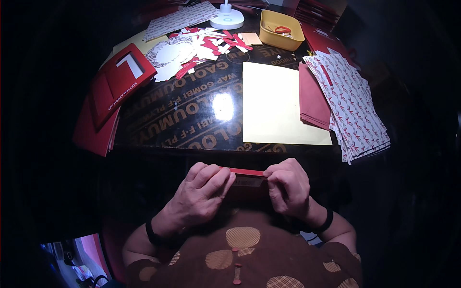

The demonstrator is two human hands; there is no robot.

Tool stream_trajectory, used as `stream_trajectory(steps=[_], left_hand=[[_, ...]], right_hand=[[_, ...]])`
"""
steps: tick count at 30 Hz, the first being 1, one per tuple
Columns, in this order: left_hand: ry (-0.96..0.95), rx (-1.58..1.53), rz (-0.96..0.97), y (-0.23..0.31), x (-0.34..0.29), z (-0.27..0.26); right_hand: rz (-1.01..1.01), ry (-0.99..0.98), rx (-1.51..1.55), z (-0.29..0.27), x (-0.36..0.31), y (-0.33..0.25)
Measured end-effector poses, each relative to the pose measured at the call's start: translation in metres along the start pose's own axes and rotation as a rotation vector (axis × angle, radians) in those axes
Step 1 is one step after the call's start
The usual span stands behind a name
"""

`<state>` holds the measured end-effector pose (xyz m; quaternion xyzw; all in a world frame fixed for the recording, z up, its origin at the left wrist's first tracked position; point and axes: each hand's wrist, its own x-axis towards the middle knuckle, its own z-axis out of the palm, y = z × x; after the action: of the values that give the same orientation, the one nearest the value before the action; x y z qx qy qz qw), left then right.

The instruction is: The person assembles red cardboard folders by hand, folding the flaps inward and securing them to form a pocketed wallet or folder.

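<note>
Just in front of the table's near edge, I hold a red cardboard box point(248, 172) level between both hands. Its narrow red edge faces up, and a pale label with a barcode shows below it; the lower part is in shadow. My left hand point(204, 192) is closed on the left end, fingers curled over the edge. At the other end, my right hand point(289, 185) pinches the corner between thumb and fingers. The nearest thing on the table is a pale yellow sheet point(271, 105), lying beyond my right hand.
Red boxes with a cut-out window point(122, 79) lie at the left. Paper scraps point(211, 43), a white lamp base point(227, 19) and a yellow tray point(269, 41) stand farther back. Dark red envelopes point(313, 98) and patterned paper pieces point(350, 105) are stacked at the right.
</note>
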<state>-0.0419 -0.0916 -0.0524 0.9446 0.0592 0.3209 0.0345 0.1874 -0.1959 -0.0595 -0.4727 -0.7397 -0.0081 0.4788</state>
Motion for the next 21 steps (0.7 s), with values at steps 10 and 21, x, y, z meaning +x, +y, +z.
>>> stream_trajectory(steps=[10,21], left_hand=[[0.004,-0.021,-0.023,0.009,0.001,0.004],[0.002,-0.035,-0.029,0.011,-0.002,0.003]], right_hand=[[0.370,-0.230,0.120,-0.024,0.026,-0.029],[0.352,-0.364,0.078,-0.010,0.031,-0.028]])
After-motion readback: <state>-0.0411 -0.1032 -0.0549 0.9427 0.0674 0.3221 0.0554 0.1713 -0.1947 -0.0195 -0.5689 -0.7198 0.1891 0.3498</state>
